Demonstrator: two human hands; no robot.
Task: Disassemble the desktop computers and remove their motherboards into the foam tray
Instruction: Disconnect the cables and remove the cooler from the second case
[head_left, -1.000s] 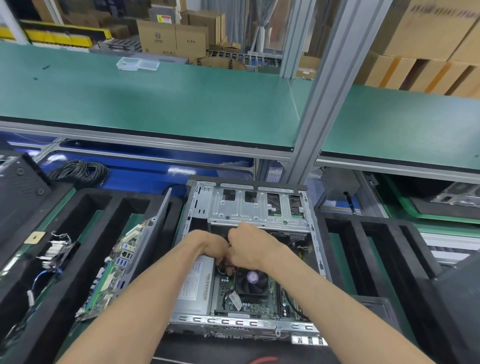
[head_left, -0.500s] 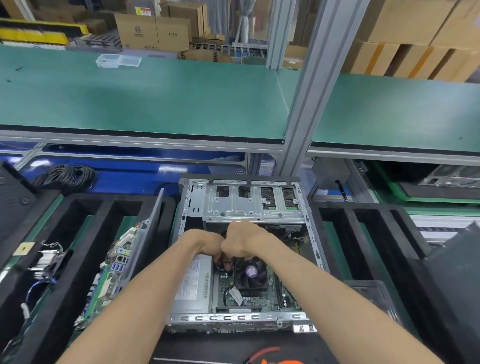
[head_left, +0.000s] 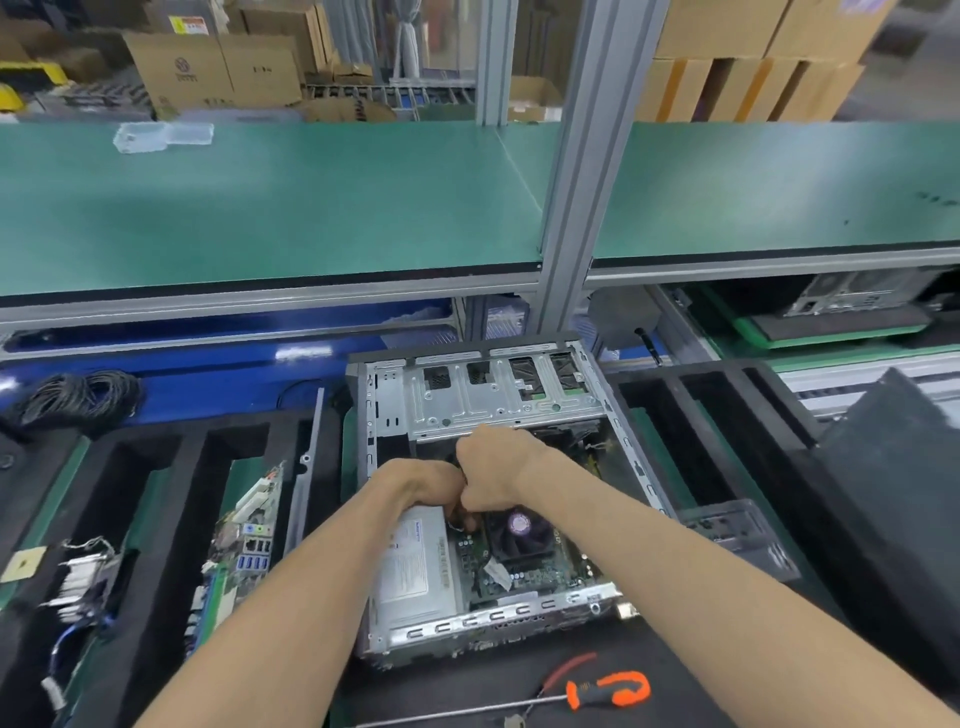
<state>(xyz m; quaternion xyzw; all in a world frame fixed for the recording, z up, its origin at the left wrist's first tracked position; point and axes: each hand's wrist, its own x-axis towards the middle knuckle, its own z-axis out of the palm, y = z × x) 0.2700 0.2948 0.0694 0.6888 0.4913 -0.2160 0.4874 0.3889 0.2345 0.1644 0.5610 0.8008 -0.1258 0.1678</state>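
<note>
**Digging into the open case, both fists down by the cooler**

Starting closest to me: an orange-handled screwdriver (head_left: 608, 690) lies on the dark mat right in front of the case, long shaft pointing to my left.

Just past it sits the desktop computer case (head_left: 618, 415), lid off and lying flat. Its motherboard (head_left: 524, 569) is still down inside, with the black CPU fan (head_left: 519, 530) on it and the silver power supply (head_left: 415, 566) next to it on the left.

My left hand (head_left: 426, 486) and right hand (head_left: 496, 473) are touching each other, both over the spot just left of the fan. Fingers on both are curled under tight. They seem to be pinching something small there, maybe a cable or connector, but my knuckles hide it, so honestly I can't tell what.

Left of the case is the black foam tray (head_left: 176, 467), with one motherboard (head_left: 244, 535) already standing on edge in a slot, and a bracket with loose wires (head_left: 78, 577) further left. Another black foam tray (head_left: 691, 415) sits on the right.

Further back, a coil of black cable (head_left: 78, 395) lies on the blue surface. Above that is the green shelf (head_left: 311, 208), with a clear plastic box (head_left: 161, 136) on it, and cardboard boxes (head_left: 218, 67) stacked way behind.
</note>
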